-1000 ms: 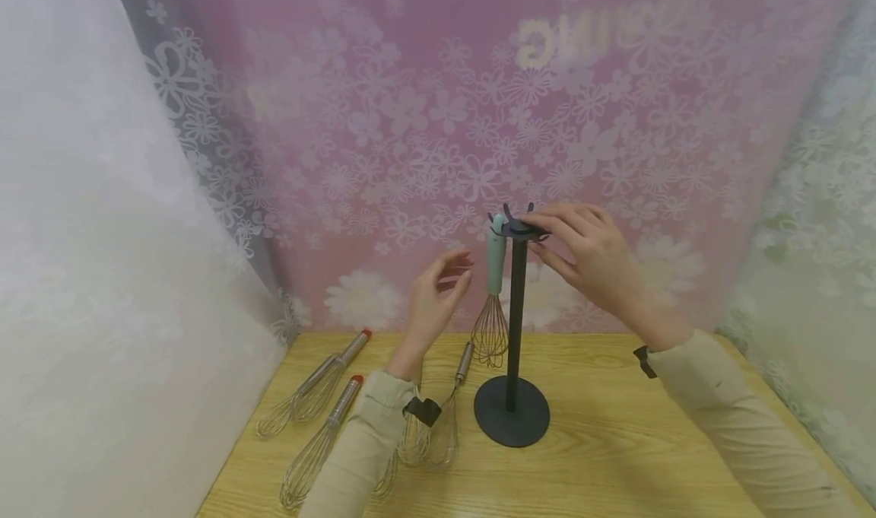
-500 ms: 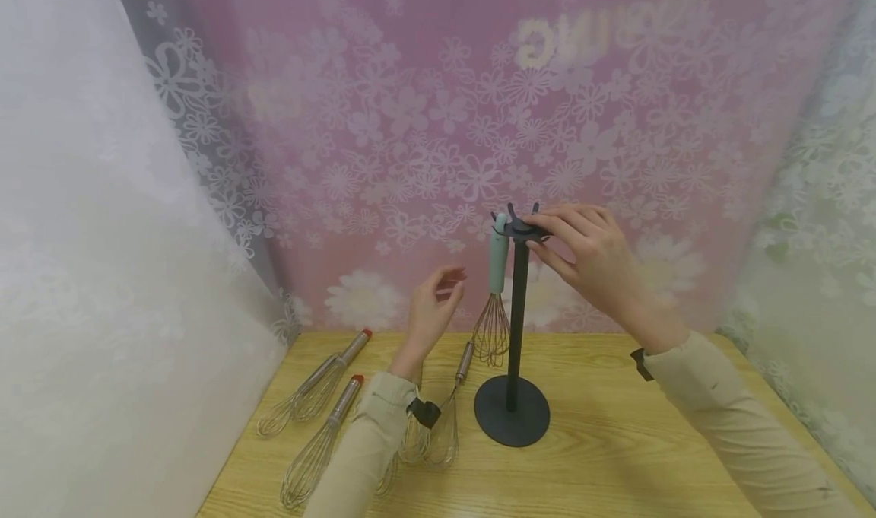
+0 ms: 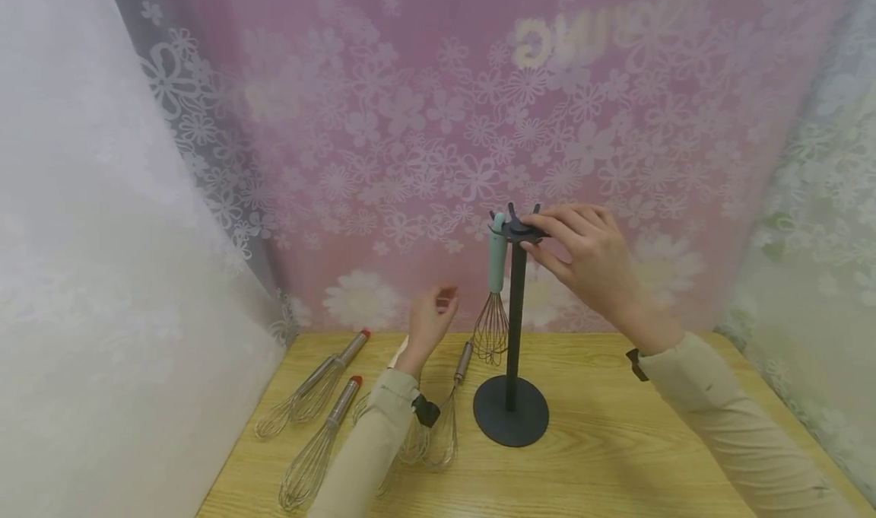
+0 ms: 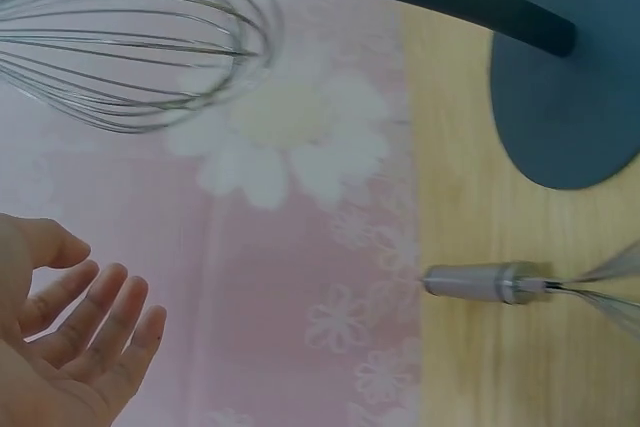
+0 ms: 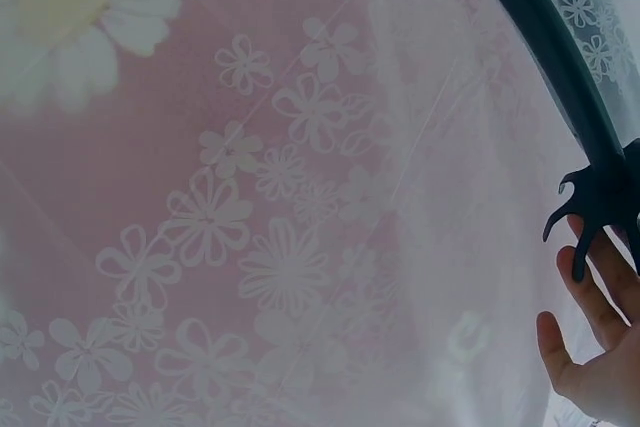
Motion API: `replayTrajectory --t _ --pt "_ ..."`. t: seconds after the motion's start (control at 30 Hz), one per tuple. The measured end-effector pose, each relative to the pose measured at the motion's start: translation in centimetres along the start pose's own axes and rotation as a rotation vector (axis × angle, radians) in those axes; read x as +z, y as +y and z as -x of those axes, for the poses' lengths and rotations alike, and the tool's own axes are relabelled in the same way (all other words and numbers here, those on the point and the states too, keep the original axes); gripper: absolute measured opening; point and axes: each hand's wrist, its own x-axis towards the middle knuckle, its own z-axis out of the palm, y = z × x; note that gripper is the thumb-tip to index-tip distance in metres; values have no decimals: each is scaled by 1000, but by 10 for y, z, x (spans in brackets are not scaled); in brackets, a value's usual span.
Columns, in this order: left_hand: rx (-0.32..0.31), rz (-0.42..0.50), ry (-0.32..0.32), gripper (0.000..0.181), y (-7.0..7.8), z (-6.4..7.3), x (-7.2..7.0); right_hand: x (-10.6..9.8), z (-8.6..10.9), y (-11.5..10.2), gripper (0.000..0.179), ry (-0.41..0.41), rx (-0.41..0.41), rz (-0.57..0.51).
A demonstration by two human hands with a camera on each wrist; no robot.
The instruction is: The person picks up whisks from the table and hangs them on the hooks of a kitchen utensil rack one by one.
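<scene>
A black stand (image 3: 516, 320) with a round base and a crown of hooks stands upright on the table. From one hook hangs a whisk with a teal handle (image 3: 497, 264); its wire loops (image 4: 150, 47) show in the left wrist view. My right hand (image 3: 588, 263) holds the hooked top (image 5: 605, 192) between thumb and fingers. Left of the hanging whisk, my left hand (image 3: 429, 324) is in the air, fingers loosely bent, holding nothing. A metal whisk (image 3: 463, 360) lies below it beside the base, partly hidden by the left forearm.
Several steel whisks lie on the wooden table (image 3: 616, 427) at the left, including a red-tipped whisk (image 3: 335, 419) in front and another whisk (image 3: 352, 348) behind it. A flowered pink curtain (image 3: 411, 160) hangs at the table's back, with pale sheets on both sides.
My left hand has moved down and slightly left, away from the teal whisk. My right hand stays at the stand's top, which has turned slightly.
</scene>
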Motion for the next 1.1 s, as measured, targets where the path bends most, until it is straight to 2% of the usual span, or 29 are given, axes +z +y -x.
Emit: replayTrajectory --t 0.13,0.33,0.6,0.83,0.87,1.0,1.1 --pt "-12 -41 -21 26 -13 4 8 0 1 0 42 -7 -2 15" --pt "-73 -100 -89 25 -30 10 19 2 1 -1 43 9 0 -1" --pt "-130 -144 -176 22 -40 14 31 5 1 -1 44 17 -8 -12" --pt "-229 -149 -212 19 -48 18 39 6 1 -2 43 12 -3 -13" --pt "-226 -158 -218 19 -49 18 40 5 1 -2 43 10 -2 -12" --pt "-306 -144 -284 21 -51 22 40 5 1 -2 43 14 -2 -17" --pt "-363 -174 -359 22 -54 23 42 5 1 -4 44 28 -11 -25"
